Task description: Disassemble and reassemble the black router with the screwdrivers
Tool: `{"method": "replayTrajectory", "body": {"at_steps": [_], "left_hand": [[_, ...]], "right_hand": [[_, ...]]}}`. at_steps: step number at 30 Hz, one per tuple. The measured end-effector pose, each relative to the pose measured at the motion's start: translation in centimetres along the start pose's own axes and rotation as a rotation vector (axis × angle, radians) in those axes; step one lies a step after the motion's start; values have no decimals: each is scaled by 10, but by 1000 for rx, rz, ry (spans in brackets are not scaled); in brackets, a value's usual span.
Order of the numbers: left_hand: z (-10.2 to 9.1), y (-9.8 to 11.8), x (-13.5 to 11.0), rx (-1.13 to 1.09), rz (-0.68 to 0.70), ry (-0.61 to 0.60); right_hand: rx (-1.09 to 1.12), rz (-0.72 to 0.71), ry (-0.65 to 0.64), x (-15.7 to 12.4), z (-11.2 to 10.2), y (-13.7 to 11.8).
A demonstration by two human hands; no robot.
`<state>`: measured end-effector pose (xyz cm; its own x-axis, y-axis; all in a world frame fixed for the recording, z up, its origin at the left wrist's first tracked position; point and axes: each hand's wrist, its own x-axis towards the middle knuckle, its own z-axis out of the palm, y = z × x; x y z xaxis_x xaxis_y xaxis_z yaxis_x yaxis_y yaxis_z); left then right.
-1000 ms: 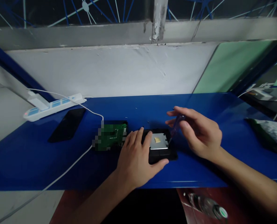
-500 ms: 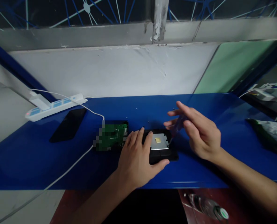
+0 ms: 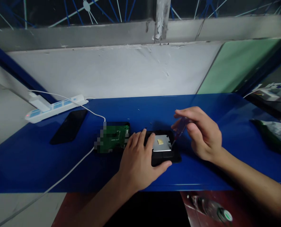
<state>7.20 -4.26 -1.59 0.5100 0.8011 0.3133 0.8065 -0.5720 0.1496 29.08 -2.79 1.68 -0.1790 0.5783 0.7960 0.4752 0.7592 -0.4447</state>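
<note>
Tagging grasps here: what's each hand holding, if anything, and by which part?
Right hand: screwdriver, by its purple handle. Left hand lies over the black casing; whether it grips or only steadies it can't be told.

L hand hides pt of blk case; scrwdrvr tip blurry

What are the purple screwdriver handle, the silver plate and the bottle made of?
The purple screwdriver handle looks like smooth plastic: it seems partly see-through. The silver plate is probably smooth metal: it's grey with a bright edge. The bottle is likely glossy, clear plastic: it's see-through with shiny highlights, though glass could look similar.
</note>
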Motion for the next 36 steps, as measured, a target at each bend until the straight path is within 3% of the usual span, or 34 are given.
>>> {"method": "replayTrajectory", "body": {"at_steps": [14, 21, 25, 30, 36], "left_hand": [[0, -1, -1, 4, 4, -5], [0, -1, 0, 3, 2, -4], [-1, 0, 1, 8, 1, 0], [0, 0, 0, -10, 1, 8], [-1, 0, 1, -6, 8, -4]], "right_hand": [[40, 145, -26, -4, 2, -5], [-23, -15, 0, 0, -1, 0], [10, 46, -47, -1, -1, -5], [71, 128, 7, -4, 4, -8], [22, 14, 31, -2, 2, 0]]}}
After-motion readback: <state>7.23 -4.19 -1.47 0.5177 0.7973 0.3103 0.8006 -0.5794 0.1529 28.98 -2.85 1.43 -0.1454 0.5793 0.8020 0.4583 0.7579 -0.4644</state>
